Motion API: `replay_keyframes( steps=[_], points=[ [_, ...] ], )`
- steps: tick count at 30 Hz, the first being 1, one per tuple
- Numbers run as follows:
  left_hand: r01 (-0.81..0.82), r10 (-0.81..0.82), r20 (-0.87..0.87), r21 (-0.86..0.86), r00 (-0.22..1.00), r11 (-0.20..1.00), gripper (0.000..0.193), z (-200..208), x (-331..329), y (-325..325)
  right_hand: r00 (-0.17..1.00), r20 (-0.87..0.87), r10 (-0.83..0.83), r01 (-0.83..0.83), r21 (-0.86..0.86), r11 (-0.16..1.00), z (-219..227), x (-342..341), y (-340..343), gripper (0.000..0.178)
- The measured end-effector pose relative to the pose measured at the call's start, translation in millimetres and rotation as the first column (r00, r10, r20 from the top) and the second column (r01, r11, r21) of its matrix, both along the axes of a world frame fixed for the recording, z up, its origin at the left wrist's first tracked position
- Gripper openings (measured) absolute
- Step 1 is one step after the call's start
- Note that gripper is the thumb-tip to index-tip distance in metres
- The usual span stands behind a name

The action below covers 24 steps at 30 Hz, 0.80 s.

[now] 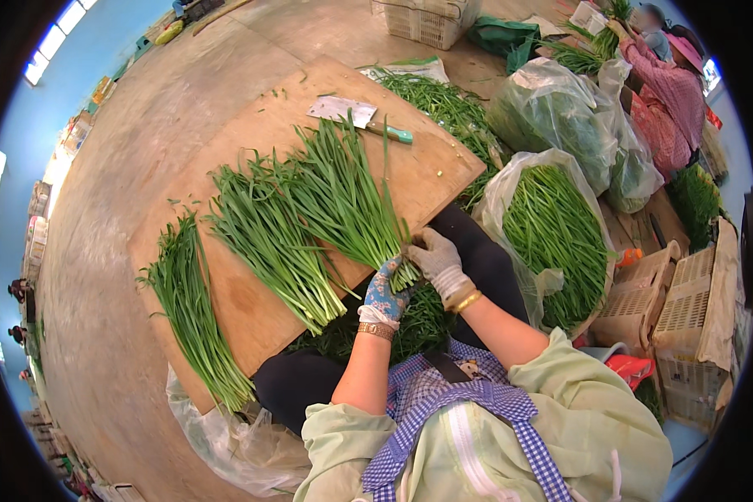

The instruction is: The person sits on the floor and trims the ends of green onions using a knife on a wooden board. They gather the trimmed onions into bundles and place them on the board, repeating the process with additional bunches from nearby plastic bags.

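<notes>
A bunch of garlic chives [347,188] lies on a wooden board with its pale cut ends toward me. Wrapped round those ends is my left hand [387,294], in a blue flowered glove. My right hand [440,266], in a greyish knit glove, pinches at the right side of the same stalks; its fingertips are partly hidden. To the left, on the board [236,309], rest a second bunch of chives [268,243] and a narrower third bunch [194,314]. Beyond them lies a cleaver [343,110] with a green-ended handle, and leaf scraps are scattered around.
Right of the board stands an open plastic bag of chives [556,243], with another filled bag [552,117] behind. Loose greens [443,105] lie past the board. Plastic crates [686,309] stand at the right. A person in pink [665,96] handles greens at the far right.
</notes>
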<state>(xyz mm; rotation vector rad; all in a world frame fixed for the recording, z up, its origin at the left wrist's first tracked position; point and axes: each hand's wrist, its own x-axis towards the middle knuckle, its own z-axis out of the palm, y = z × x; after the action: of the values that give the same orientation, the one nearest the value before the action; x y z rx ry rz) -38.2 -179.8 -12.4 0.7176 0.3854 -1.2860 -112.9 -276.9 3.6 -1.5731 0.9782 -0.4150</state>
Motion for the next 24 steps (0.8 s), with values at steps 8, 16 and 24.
replay_keyframes(
  steps=[8,16,24],
  points=[
    [0.02,-0.007,0.133,-0.098,0.991,0.995,0.023,-12.1,-0.3,9.0,0.843,0.061,0.534,-0.534,0.216,0.818,84.3,-59.3,-11.0,0.009],
    [-0.002,-0.046,0.321,0.148,0.946,0.989,0.008,6.4,-11.0,-5.8,0.882,-0.43,0.193,-0.391,-0.437,0.81,67.7,-25.2,-67.6,0.056],
    [-0.379,0.382,0.129,-0.047,0.915,0.924,0.043,-9.9,-19.7,1.6,0.868,-0.322,0.378,-0.453,-0.2,0.869,42.9,23.9,23.5,0.067]
  ],
)
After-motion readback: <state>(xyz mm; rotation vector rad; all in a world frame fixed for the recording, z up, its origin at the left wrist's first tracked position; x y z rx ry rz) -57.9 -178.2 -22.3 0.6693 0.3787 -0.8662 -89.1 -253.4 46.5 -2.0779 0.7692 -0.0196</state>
